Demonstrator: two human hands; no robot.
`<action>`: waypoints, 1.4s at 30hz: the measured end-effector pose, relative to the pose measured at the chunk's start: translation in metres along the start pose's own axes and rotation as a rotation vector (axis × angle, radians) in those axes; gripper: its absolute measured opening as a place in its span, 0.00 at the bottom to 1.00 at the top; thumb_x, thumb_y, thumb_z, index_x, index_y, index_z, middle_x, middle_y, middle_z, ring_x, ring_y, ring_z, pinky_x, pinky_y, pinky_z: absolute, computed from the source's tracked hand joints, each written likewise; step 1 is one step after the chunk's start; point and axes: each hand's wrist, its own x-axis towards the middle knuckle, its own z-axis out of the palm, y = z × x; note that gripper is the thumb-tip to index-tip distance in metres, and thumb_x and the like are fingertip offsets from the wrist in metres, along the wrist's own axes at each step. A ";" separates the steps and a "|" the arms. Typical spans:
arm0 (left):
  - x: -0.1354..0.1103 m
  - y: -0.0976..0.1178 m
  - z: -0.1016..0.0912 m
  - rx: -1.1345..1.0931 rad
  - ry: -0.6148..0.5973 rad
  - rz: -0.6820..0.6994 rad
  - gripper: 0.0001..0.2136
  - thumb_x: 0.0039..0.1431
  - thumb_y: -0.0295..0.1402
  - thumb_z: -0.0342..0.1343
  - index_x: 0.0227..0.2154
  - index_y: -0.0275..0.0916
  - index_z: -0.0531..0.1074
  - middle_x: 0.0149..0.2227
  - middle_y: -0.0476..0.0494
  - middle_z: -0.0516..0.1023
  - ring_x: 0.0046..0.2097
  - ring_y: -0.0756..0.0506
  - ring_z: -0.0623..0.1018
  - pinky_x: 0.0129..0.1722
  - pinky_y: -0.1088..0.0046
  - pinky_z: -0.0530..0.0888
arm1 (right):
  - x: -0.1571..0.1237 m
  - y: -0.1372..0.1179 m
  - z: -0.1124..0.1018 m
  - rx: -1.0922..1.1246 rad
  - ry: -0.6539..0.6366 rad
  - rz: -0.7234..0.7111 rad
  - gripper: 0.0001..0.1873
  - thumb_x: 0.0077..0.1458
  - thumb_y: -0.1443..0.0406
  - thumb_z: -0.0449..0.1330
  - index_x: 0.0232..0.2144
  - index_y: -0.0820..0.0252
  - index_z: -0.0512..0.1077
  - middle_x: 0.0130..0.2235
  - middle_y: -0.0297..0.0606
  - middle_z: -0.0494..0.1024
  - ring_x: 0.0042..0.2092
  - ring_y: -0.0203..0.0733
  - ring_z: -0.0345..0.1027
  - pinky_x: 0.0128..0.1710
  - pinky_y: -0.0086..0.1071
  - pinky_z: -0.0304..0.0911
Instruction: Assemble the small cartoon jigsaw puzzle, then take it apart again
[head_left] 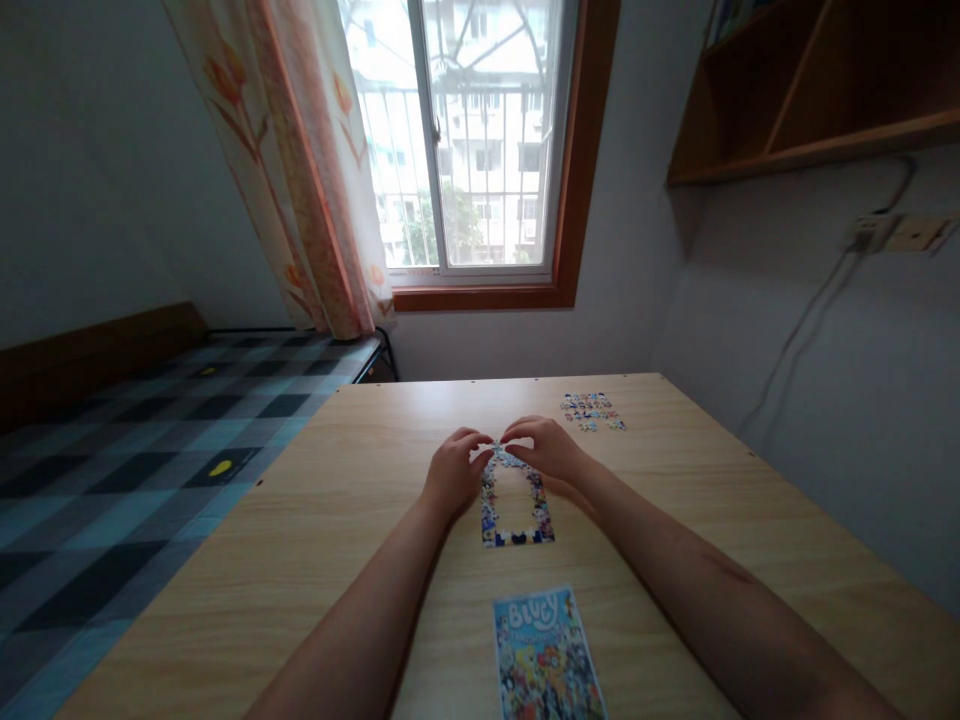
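Note:
A jigsaw puzzle frame (488,510) of joined border pieces lies on the wooden table, with bare wood showing in its middle. At its far end, my left hand (454,472) and my right hand (549,448) meet from either side. Thumb and fingers of each are pinched at a small light-blue puzzle piece (497,448) between them. The fingertips partly cover the piece and the top edge of the frame. Closer to me lies a picture sheet (549,655) marked "Bluey", showing many cartoon characters.
Several loose puzzle pieces (592,408) lie in rough rows at the far right of the wooden table (360,560). A bed with a checked cover (135,450) stands to the left. Beyond are a curtain (300,180) and window; a shelf (817,130) hangs on the right wall.

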 end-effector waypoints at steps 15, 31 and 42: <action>0.004 -0.004 -0.003 0.004 0.000 0.000 0.07 0.58 0.30 0.60 0.38 0.41 0.81 0.41 0.44 0.81 0.42 0.45 0.79 0.47 0.67 0.76 | -0.007 0.005 0.008 -0.130 -0.069 0.000 0.06 0.59 0.67 0.64 0.37 0.53 0.82 0.39 0.37 0.84 0.41 0.41 0.75 0.46 0.33 0.66; 0.002 -0.009 -0.003 0.307 -0.144 -0.002 0.08 0.59 0.35 0.59 0.36 0.48 0.84 0.44 0.46 0.82 0.47 0.41 0.78 0.52 0.62 0.73 | -0.011 0.000 0.011 -0.269 -0.188 -0.026 0.08 0.57 0.67 0.64 0.36 0.51 0.83 0.38 0.35 0.84 0.40 0.42 0.72 0.44 0.34 0.65; 0.002 -0.005 -0.004 0.325 -0.151 0.009 0.08 0.59 0.34 0.59 0.35 0.48 0.84 0.42 0.47 0.83 0.45 0.41 0.77 0.51 0.62 0.72 | -0.010 -0.001 0.015 -0.263 -0.163 -0.055 0.09 0.56 0.69 0.64 0.35 0.52 0.83 0.38 0.37 0.83 0.41 0.43 0.71 0.47 0.35 0.65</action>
